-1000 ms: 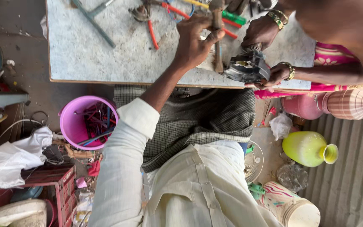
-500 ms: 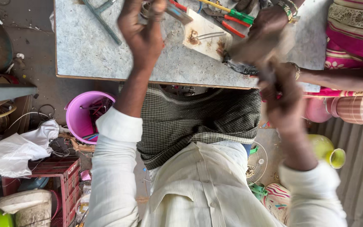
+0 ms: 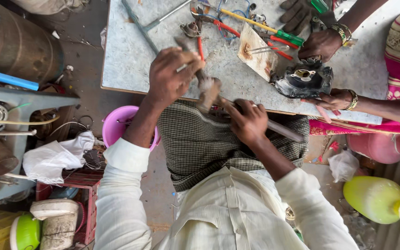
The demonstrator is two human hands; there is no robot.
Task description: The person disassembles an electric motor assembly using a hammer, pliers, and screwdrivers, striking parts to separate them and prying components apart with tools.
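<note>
A: What is the place like?

B: A cluttered workshop floor with a grey speckled table at the top of the view. Beside it stand a pink bucket below the table's near edge, a rusty drum to the left and a yellow-green vase at the lower right.

A: What is the left hand doing?

B: The left hand is closed in a fist round the handle of a hammer, just over the table's near edge. The hammer's worn head hangs past that edge, above the checked cloth on the person's lap.

A: And the right?

B: The right hand is wrapped tight round a grey metal rod, which lies under the near edge and slants off to the right. The hammer head sits just beside the end of the rod held in that hand; whether they touch I cannot tell.

A: Anyone else there?

B: Yes, another person's hands. One hand rests above a black motor housing near the table's right side, and the other hand touches its lower edge. Red-handled pliers and a yellow and green screwdriver lie toward the far edge.
</note>
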